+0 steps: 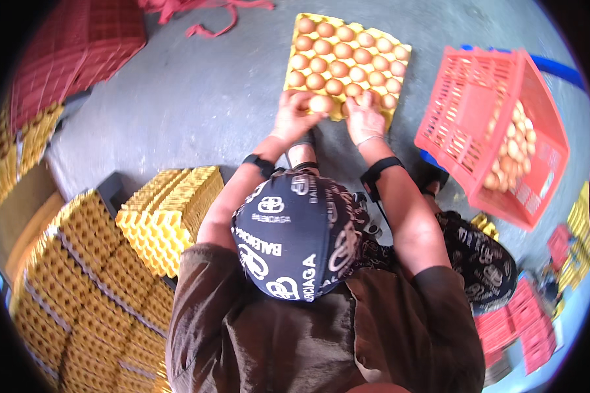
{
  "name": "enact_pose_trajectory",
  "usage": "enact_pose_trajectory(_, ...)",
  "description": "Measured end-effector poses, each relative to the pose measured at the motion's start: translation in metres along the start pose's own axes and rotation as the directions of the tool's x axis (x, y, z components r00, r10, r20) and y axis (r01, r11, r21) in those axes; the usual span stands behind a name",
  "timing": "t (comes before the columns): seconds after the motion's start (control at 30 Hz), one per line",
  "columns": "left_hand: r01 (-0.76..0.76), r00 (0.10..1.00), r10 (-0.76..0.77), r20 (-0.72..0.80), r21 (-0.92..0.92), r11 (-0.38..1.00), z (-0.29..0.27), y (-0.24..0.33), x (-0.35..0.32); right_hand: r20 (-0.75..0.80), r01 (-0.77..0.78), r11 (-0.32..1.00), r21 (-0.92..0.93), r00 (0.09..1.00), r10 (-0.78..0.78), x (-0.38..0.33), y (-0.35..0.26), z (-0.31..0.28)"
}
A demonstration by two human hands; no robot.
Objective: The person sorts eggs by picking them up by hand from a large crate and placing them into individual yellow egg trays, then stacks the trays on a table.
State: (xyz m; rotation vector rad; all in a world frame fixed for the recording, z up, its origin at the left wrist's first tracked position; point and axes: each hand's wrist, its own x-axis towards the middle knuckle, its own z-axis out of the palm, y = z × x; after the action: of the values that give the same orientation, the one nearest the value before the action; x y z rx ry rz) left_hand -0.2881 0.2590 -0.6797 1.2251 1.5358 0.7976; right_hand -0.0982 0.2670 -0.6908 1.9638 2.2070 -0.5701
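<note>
Yellow tray: a moulded egg tray (pixel 400 52) lies flat on the grey concrete floor (pixel 196 92), just ahead of the crouching person; each cup keeps one brown egg apart from the next, and nearly every cup looks filled.
Left hand: the left hand (pixel 294 114) rests at the tray's near edge, fingers curled about a brown egg (pixel 320 103), seemingly seating it in a front-row cup.
Right hand: the right hand (pixel 365 118) lies just beside it on the same edge, fingers bent down over the near row; whether it grips an egg or only steadies the tray, I cannot tell.
Wrists: each forearm carries a dark band.
Red basket: a slatted plastic basket (pixel 465 98) stands tilted on the person's right, near the tray, its loose eggs (pixel 514 144) heaped toward the low side, where they are easy to reach.
Spare trays: a stack of empty yellow trays (pixel 167 216) sits at the person's left, close at hand.
Filled stacks: taller yellow stacks (pixel 85 288) rise at lower left.
Red crates: folded red crates (pixel 78 46) lie at upper left, well apart.
</note>
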Motion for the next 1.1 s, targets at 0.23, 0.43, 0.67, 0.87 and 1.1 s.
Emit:
enact_pose_trajectory(0.23, 0.443, 0.89, -0.376, 0.256, -0.68, 0.584, -0.095, 0.03, -0.004, -0.124, -0.036, 0.868, 0.496, 0.986, 0.112, -0.016, -0.015, -0.074)
enact_pose_trajectory(0.43, 0.116, 0.937, 0.05, 0.347, -0.441, 0.89, -0.106, 0.182, 0.063, 0.133, 0.044, 0.505, 0.862, 0.942, -0.309, -0.039, 0.042, -0.282)
enact_pose_trajectory(0.67, -0.25, 0.57, 0.093, 0.817, 0.065, 0.966, 0.093, 0.402, 0.051, 0.298, -0.273, 0.746, 0.607, 0.949, 0.105, -0.11, 0.325, -0.353)
enact_pose_trajectory(0.87, -0.673, 0.469, -0.188, 0.863, 0.487, 0.557, 0.278, 0.385, 0.051, 0.535, -0.768, 0.499, 0.402, 0.639, 0.552, -0.149, 0.381, -0.317)
enact_pose_trajectory(1.1, -0.814, 0.363, -0.222, 0.905, 0.424, 0.398, 0.349, 0.327, 0.044, 0.673, -0.815, 0.578, 0.046, 0.453, 0.585, -0.135, 0.4, -0.276)
